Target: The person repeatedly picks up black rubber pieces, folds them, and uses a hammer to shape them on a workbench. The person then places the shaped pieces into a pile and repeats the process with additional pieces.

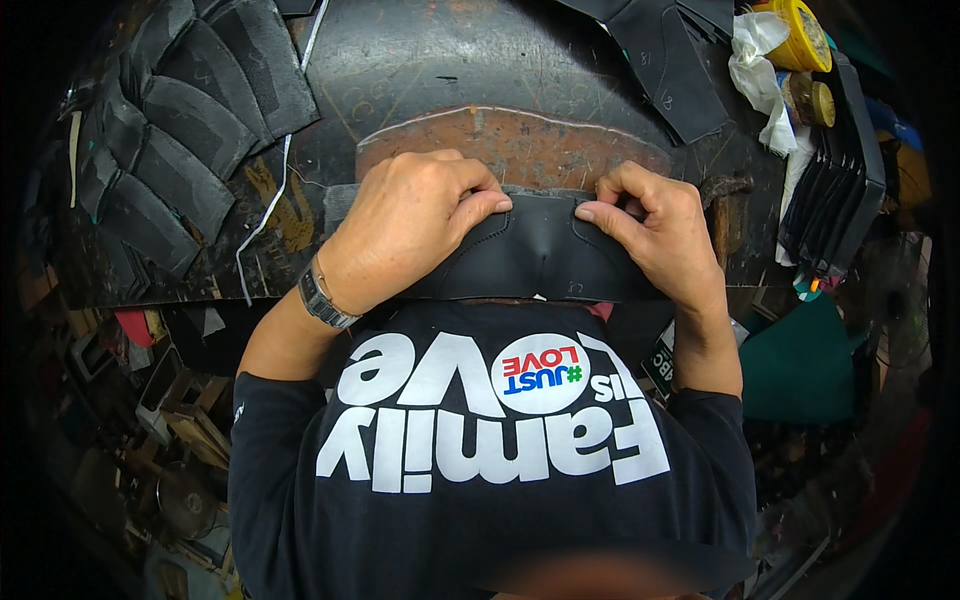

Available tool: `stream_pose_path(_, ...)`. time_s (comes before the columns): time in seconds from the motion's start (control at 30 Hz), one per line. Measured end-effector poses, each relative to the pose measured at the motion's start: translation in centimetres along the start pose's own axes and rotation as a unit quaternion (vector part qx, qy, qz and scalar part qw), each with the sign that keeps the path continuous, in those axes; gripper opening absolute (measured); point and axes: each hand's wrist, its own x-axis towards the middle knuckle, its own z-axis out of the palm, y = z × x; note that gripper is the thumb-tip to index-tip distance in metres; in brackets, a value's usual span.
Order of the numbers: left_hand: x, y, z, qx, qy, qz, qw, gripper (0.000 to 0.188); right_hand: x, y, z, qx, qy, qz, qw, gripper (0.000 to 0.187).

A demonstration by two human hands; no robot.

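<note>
A black leather piece [540, 245] with curved stitched seams lies at the table's near edge, close to my body. It looks like part of a shoe upper. My left hand [405, 220], with a dark watch on its wrist, pinches the piece's far edge between thumb and fingers. On the other side of the centre, my right hand [662, 228] grips the same edge, its thumb pressed down and fingers curled. Beneath and beyond the leather is a worn brown board [540, 145] with a pale curved rim. A grey fabric-like edge shows beside my left hand.
Overlapping black pieces [190, 130] cover the far left, beside a white cord [270, 215]. More black pieces [660, 75] lie far right. A hammer [727, 190] rests right of my right hand. Beyond it are a yellow tub [800, 35], a small jar [808, 98] and stacked black pieces [835, 190].
</note>
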Motion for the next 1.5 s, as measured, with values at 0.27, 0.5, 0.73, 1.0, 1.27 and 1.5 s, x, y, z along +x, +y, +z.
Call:
stream_pose_path(0.27,0.3,0.5,-0.4,0.008,-0.024,-0.026,0.999,0.024,0.3,0.0,0.2,-0.022,0.006,-0.014,1.000,0.022)
stream_pose_path(0.5,0.5,0.6,-0.3,0.021,-0.015,-0.012,1.000,0.021,0.3,-0.2,0.6,-0.049,0.020,-0.032,0.998,0.024)
stream_pose_path(0.73,0.8,1.6,0.0,0.135,0.003,0.050,0.990,0.023,0.4,-0.6,0.6,-0.114,0.014,-0.043,0.992,0.024)
stream_pose_path(1.0,0.9,0.8,-0.8,0.033,0.015,0.083,0.996,0.046,-0.1,-1.1,1.2,-0.153,0.040,-0.121,0.980,0.023)
stream_pose_path(1.27,-1.3,0.8,0.0,-0.079,-0.066,0.042,0.994,0.047,-0.7,-2.4,3.0,-0.142,0.048,-0.229,0.962,0.030)
stream_pose_path(1.5,-2.5,0.2,-0.4,-0.172,-0.065,-0.003,0.983,0.048,-2.4,-0.7,-0.8,0.094,-0.050,-0.045,0.993,0.058)
